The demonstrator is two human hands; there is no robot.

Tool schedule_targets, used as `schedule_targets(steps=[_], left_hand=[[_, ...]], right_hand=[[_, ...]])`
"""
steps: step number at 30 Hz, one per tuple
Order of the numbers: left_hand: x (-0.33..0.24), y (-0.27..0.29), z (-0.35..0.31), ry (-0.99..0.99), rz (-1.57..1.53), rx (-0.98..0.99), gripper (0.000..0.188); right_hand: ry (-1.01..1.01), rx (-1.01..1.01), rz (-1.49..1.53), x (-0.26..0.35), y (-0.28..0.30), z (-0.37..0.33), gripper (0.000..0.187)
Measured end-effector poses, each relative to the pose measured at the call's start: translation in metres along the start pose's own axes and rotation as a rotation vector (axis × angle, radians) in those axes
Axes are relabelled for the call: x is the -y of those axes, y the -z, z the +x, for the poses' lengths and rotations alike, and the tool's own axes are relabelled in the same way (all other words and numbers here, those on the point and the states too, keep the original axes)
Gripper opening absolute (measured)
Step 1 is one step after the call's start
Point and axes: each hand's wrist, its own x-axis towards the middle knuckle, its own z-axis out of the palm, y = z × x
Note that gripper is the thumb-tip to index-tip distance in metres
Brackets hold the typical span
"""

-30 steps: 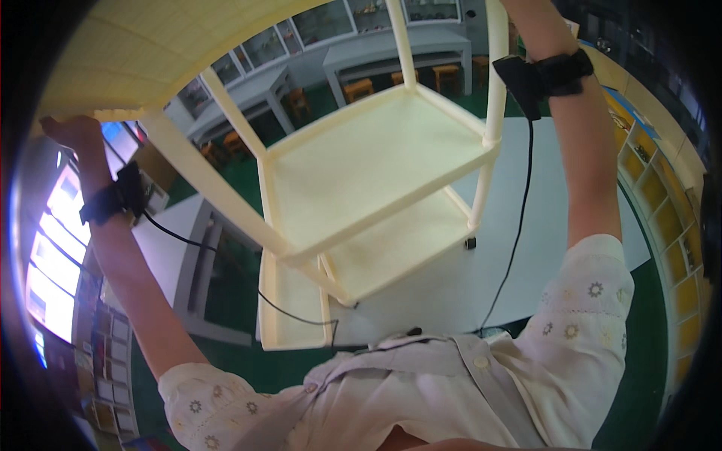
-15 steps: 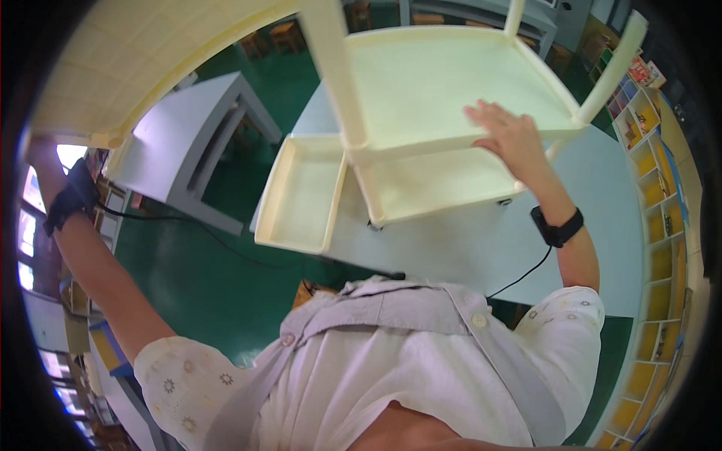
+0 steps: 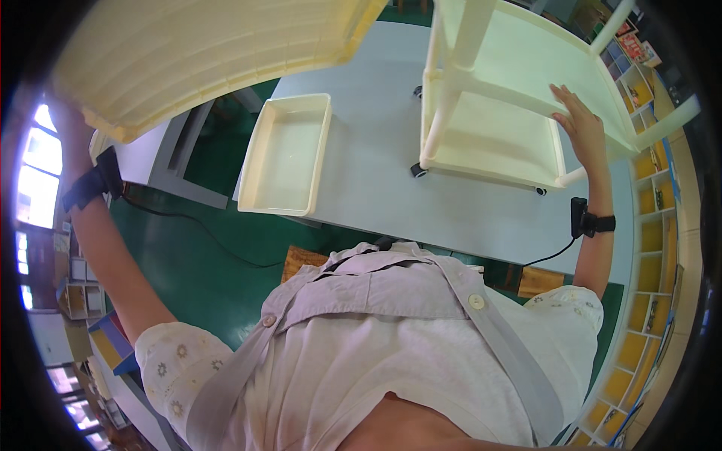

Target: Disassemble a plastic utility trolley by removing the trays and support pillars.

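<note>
At the far left my left hand [image 3: 71,131] grips the edge of a large cream plastic shelf tray [image 3: 226,52], its fingers partly lost in the dark rim. The tray is up in the air, tilted, with its ribbed side toward me. To the right, a cream plastic trolley [image 3: 496,143] with tiered shelves, upright posts and black castors stands on the grey table [image 3: 376,180]. My right hand [image 3: 583,128] rests on the front edge of its upper shelf, fingers stretched out and apart.
A shallow cream bin [image 3: 289,154] sits at the table's left edge. Wooden stools [image 3: 301,263] stand under the near edge. Another grey table [image 3: 169,158] is to the left, and shelving with yellow-backed compartments [image 3: 639,301] lines the right.
The trolley has moved right across the table, my right hand with it. The raised tray now reaches farther over the table, and more tabletop shows between bin and trolley.
</note>
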Motion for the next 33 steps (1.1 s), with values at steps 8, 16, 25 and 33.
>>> schedule_targets(steps=[8,16,25,33], left_hand=[[-0.132,-0.233,-0.076,0.422,-0.287,0.299,0.050],[-0.244,-0.326,-0.187,-0.255,-0.146,0.532,0.057],[-0.273,-0.275,-0.344,-0.735,-0.322,1.218,0.058],[-0.253,-0.308,-0.485,-0.690,-0.525,1.452,0.035]], right_hand=[[-0.195,-0.040,-0.150,-0.068,-0.017,-0.018,0.044],[-0.411,-0.033,-0.310,-0.107,-0.025,-0.037,0.042],[-0.422,-0.217,-0.544,-0.085,-0.017,-0.033,0.044],[-0.463,-0.724,0.677,0.047,-0.128,-0.065,0.012]])
